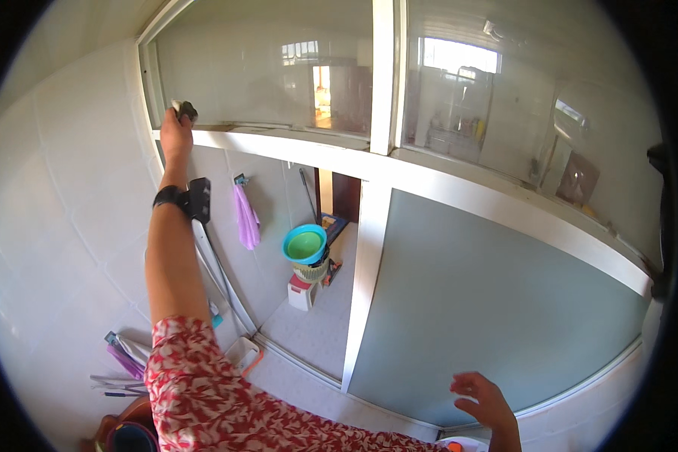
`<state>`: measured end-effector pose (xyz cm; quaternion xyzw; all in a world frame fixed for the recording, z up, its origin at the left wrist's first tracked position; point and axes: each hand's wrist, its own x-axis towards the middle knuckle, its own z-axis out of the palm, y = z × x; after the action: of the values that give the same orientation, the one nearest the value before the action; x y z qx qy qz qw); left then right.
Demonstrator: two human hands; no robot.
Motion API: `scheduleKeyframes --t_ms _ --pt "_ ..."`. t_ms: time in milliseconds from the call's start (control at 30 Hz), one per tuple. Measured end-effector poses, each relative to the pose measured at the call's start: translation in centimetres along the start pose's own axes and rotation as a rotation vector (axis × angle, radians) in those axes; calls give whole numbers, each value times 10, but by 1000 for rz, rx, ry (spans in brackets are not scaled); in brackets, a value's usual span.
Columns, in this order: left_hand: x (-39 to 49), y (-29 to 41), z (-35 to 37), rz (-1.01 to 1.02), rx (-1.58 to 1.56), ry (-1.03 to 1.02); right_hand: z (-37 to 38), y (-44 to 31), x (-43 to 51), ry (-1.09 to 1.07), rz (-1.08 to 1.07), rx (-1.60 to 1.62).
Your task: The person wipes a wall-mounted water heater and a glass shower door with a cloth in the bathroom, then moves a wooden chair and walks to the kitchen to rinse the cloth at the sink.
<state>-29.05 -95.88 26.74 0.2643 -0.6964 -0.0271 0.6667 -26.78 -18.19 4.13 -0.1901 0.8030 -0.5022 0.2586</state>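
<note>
My left hand [176,134] is raised at the upper left, closed on a crumpled dark and pale cloth [185,111]. It is at the lower left corner of an upper glass pane [248,85], just above the white crossbar [277,143] of a partition frame. A black device is strapped to my left wrist. Low on the right, my right hand [483,398] hangs with fingers apart and holds nothing, in front of a frosted sliding door panel [486,299]. A second upper pane [520,107] carries reflections of a window.
Through the doorway, blue and green basins [305,244] rest on a basket near a small stool [300,294]. A purple towel [246,217] hangs on the wall. Lower left are an orange-brown tub [106,426], rods [118,386] and a white bin [243,352].
</note>
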Motion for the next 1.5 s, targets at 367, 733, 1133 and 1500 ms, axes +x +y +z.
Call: scheduleKeyframes --t_ms 367,733,1133,1500 --pt "13 -12 56 212 176 -585 -34 72 -61 60 -179 -159" --pt "-1 8 55 252 138 -466 -18 46 -18 89 96 237" --pt "-10 46 30 345 120 -497 -34 85 -64 180 -29 14" --pt "-21 84 21 291 308 -456 -43 82 -47 83 78 259"
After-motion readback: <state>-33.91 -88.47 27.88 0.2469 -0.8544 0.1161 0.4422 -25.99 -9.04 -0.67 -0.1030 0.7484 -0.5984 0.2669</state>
